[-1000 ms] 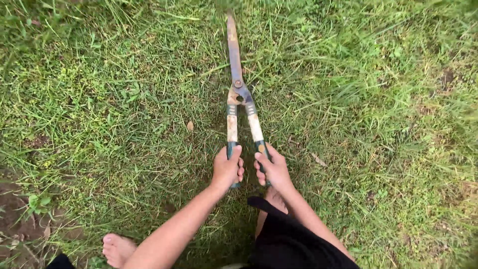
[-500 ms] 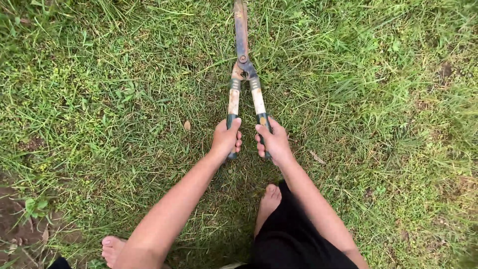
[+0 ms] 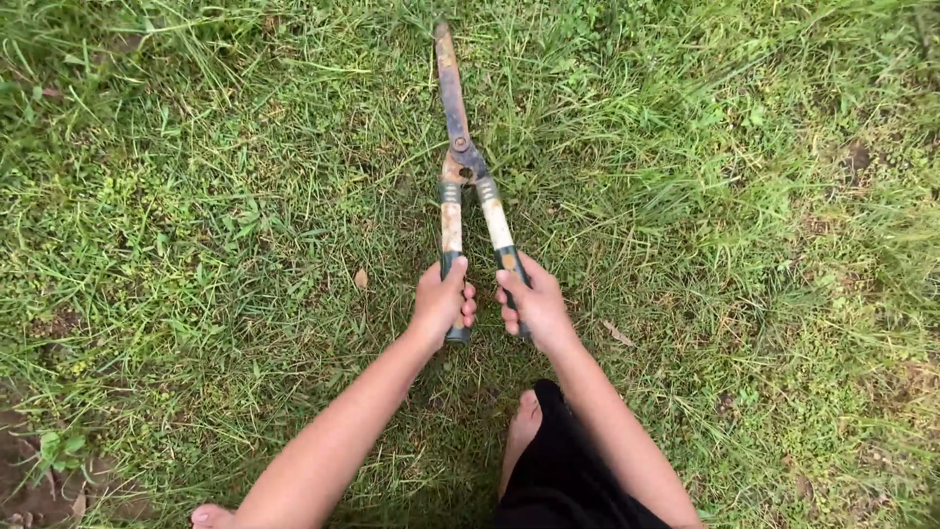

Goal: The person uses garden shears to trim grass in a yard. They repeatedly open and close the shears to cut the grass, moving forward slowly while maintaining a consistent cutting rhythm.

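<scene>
Since the earlier frame the shears have dropped a little in the picture, so the blade tip that was cut off at the top edge now shows, and the bare foot at the lower left has slid almost out of view. The handles stand as close together as before.

The fingers of the left hand (image 3: pixel 443 302) are curled tight around the dark grip of the left handle, thumb lying along it. The right hand (image 3: pixel 534 306) wraps the other grip the same way, fingers pressed together around it. The two hands sit side by side, just apart, slightly below the middle of the frame.

From the grips the pale wooden handles of the hedge shears (image 3: pixel 460 167) rise to a rusty pivot, and above it the worn blades lie closed on each other, pointing to the top centre and resting down in the grass (image 3: pixel 196 225).

Both forearms run down to the bottom edge. Between them, a bare foot (image 3: pixel 522 431) stands on the turf beside dark clothing (image 3: pixel 563 470).

The setting is outdoors. The ground is an uneven lawn, with longer tufts at upper left and right of the blades, dry cut stalks around the hands, a small brown leaf (image 3: pixel 360 278) left of the left hand, and a patch of bare soil (image 3: pixel 34 490) in the lower left corner.
</scene>
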